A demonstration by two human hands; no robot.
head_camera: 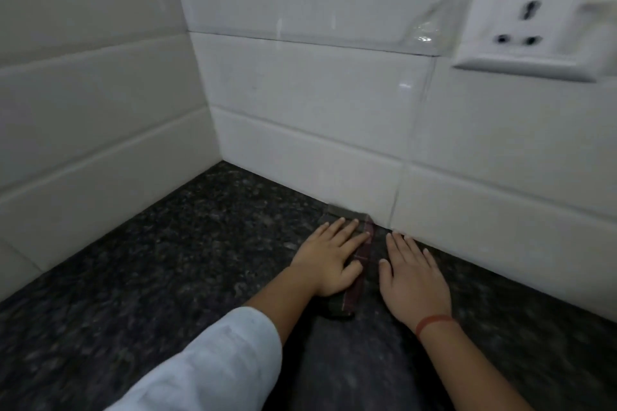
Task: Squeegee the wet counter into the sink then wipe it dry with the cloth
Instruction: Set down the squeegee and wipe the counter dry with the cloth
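Note:
A folded dark cloth [362, 257] with a reddish checked edge lies on the black speckled counter [187, 250], up against the tiled back wall. My left hand [329, 260] presses flat on top of the cloth, fingers spread and pointing at the wall. Just right of the cloth, my right hand [412, 277] lies flat on the bare counter with its fingers together and their tips near the wall. It holds nothing. A red thread band sits on the right wrist. No squeegee or sink is in view.
White tiled walls [300, 103] meet in a corner at the back left. A white wall socket [531, 27] is mounted high on the right, above the counter. The counter stretches to the left and toward me.

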